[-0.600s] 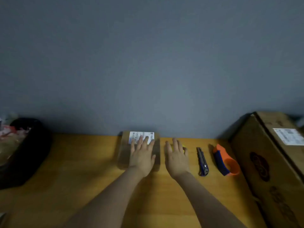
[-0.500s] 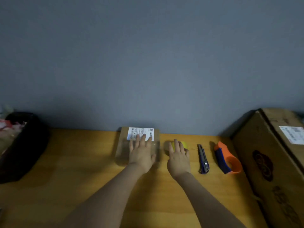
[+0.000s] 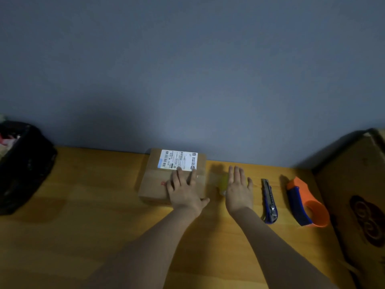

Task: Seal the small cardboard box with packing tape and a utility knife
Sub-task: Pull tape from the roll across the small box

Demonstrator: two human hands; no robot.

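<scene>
A small cardboard box [image 3: 155,182] with a white shipping label lies flat on the wooden table against the wall. My left hand [image 3: 184,189] rests palm down on the box's right half, fingers spread. My right hand [image 3: 238,189] hovers flat just right of the box, over a yellowish tape roll [image 3: 223,183] that it partly hides. A blue utility knife [image 3: 269,201] lies right of that hand. An orange and blue tape dispenser [image 3: 306,202] sits further right.
A large cardboard box [image 3: 358,197] stands at the table's right end. A black bin [image 3: 23,165] with rubbish stands at the left end. The grey wall runs right behind the table [image 3: 83,215].
The view has tilted, so everything sits lower in frame. My left hand slid slightly back off the label. My right hand stays over the tape roll.
</scene>
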